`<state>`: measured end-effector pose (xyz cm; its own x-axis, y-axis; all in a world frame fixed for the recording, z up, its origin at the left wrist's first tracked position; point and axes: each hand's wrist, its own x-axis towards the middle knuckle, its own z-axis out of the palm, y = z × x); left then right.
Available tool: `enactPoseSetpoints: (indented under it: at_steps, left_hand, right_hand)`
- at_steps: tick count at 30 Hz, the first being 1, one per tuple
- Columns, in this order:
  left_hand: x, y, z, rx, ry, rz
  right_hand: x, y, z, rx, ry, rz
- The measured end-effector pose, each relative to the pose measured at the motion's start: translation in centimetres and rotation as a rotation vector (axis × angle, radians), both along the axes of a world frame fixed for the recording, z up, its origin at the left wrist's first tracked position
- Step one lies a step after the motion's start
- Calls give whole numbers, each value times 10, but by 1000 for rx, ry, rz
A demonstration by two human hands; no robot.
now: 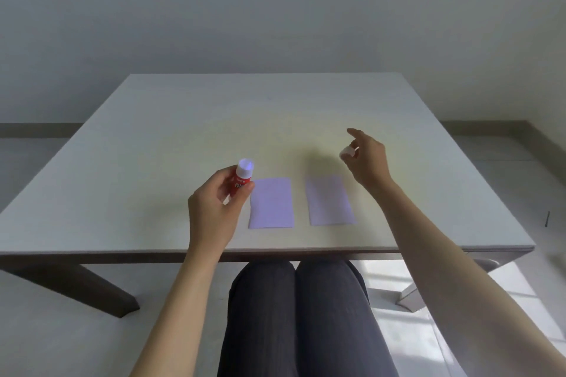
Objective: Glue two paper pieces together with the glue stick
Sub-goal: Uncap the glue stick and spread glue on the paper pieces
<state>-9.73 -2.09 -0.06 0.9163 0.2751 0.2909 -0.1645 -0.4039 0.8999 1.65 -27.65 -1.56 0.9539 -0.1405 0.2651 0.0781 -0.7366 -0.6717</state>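
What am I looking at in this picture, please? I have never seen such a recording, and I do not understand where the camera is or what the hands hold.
There is no machine here. A person wears one wide-angle camera on the head; it looks forward and down, so you see their own arms and knees.

The person sits at a pale table. On it, near the front edge, two lilac papers lie flat and apart: the left paper and the right paper.

The left hand holds a red glue stick, its pale tip uncovered and pointing up. The right hand is raised above the table and pinches a small white cap, probably the cap of the stick. No glue appears on the papers yet.
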Motion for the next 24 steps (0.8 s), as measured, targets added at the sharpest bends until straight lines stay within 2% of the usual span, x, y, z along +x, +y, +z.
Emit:
enactPoseSetpoints:
  at_steps: [8, 10, 11, 13, 16, 19, 21, 22, 24]
  left_hand:
    - [5, -11, 4, -181, 8, -15]
    - [7, -18, 6, -272, 8, 2]
    - [9, -23, 7, -353, 5, 22]
    - [15, -35, 11, -571, 10, 67]
    - [20, -52, 14, -906, 10, 73]
    - [17, -62, 13, -1038, 43, 24]
    - [13, -65, 12, -1036, 45, -17]
    - [13, -65, 12, -959, 24, -43]
    - [13, -64, 14, -726, -27, -174]
  right_hand:
    - [-4, -4, -16, -149, 5, 55]
    - [-17, 3, -6, -204, -56, 23]
    - [-27, 13, 0, -163, -129, 28]
    - [-54, 42, 8, 108, -211, 166]
    - [-94, 84, 12, 629, -47, 425]
    - [-103, 95, 12, 838, -26, 362]
    - [-102, 93, 15, 918, 48, 307]
    - [-101, 93, 14, 999, 129, 280]
    - [-99, 91, 16, 1222, 425, 213]
